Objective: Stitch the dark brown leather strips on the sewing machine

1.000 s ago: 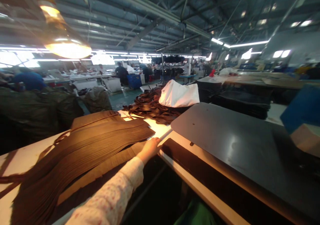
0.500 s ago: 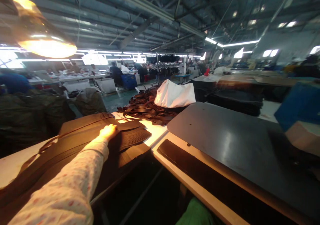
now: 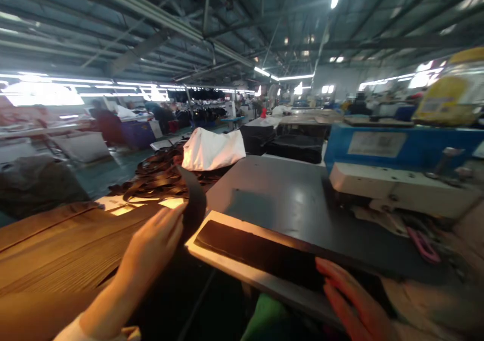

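My left hand (image 3: 157,237) is closed on a dark fabric strip (image 3: 194,197), which curls upward from the fingers above the gap between two tables. Left of that hand lies a stack of brown fabric pieces (image 3: 71,245) under warm light. A dark fabric piece (image 3: 257,247) stretches along the front edge of the right-hand table. Over its near right part is my right hand (image 3: 353,298), fingers straight and slightly apart, holding nothing. Whether those fingers press on the fabric I cannot tell.
Behind the stack, a white cloth (image 3: 214,150) rests on a heap of brown straps (image 3: 151,177). A grey metal plate (image 3: 280,194) covers the right table. A white sewing machine (image 3: 401,187), a blue panel (image 3: 340,147) and a pink-handled tool (image 3: 423,245) are on the right.
The view has swung right. My left hand has come away from the stack, lifting a dark strip with it. My right hand has entered over the fabric on the right table.
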`<state>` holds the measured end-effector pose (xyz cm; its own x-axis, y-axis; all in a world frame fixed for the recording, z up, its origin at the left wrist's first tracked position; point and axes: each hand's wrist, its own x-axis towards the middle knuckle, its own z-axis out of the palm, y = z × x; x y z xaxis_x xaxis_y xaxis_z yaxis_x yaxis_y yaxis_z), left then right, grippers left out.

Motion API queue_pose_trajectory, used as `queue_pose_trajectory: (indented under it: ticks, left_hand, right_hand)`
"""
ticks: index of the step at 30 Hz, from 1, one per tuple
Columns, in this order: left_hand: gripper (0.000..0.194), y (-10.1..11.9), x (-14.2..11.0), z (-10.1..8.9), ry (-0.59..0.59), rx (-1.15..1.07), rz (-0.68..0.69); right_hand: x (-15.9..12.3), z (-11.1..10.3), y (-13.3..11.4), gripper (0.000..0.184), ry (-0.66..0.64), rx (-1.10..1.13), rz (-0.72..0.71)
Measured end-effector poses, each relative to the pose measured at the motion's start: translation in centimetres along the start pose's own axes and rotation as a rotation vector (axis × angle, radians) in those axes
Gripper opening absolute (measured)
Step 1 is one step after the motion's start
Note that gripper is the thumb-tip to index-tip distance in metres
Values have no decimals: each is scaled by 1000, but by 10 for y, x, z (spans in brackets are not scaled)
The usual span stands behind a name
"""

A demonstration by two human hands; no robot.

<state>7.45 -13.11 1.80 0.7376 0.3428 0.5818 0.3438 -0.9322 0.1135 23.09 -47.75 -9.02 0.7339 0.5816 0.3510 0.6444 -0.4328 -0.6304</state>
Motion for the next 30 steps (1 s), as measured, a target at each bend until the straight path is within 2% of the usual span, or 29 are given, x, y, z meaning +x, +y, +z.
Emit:
queue_pose_trajectory:
  ticks: [2,3,4,5,7,10,12,15,18,20,22,25,28,30]
  left_hand:
    - [39,61,-12,5,-63,-98,168]
    - [42,89,-18,8,-158,-171,265]
    - [45,115,-24,13,-237,-242,360]
    - [46,138,-29,19,-264,-303,474]
    - [41,173,-35,31,-350,-399,591]
    - [31,203,-33,46,-414,-530,650]
    - [25,213,-28,49,-459,-607,690]
    - [21,221,-17,40,-486,-678,772]
    - [28,224,0,29,-395,-714,793]
    - [28,223,18,30,-314,-706,756]
    - [27,221,37,44,-269,-652,687]
    - [26,216,60,80,-303,-517,631]
    - [26,214,70,112,-354,-449,655]
    - [27,214,72,124,-352,-456,673]
  right_hand:
    - [8,4,-39,47,-66,282,-7]
    - [10,4,-55,51,-111,406,-18]
    - [12,4,-67,53,-93,489,29]
    - [13,2,-74,54,-70,541,73]
    - [16,-4,-77,52,10,568,163]
    - [22,-17,-65,48,85,576,234]
    - [29,-27,-58,46,88,603,255]
    - [38,-45,-53,39,118,558,239]
    - [49,-63,-46,34,192,358,199]
    - [56,-73,-37,33,191,213,193]
    - [61,-78,-25,33,144,97,209]
    - [66,-79,-9,32,64,-66,269]
    - [67,-78,-2,30,29,-191,313]
    - [71,-79,-1,29,13,-227,314]
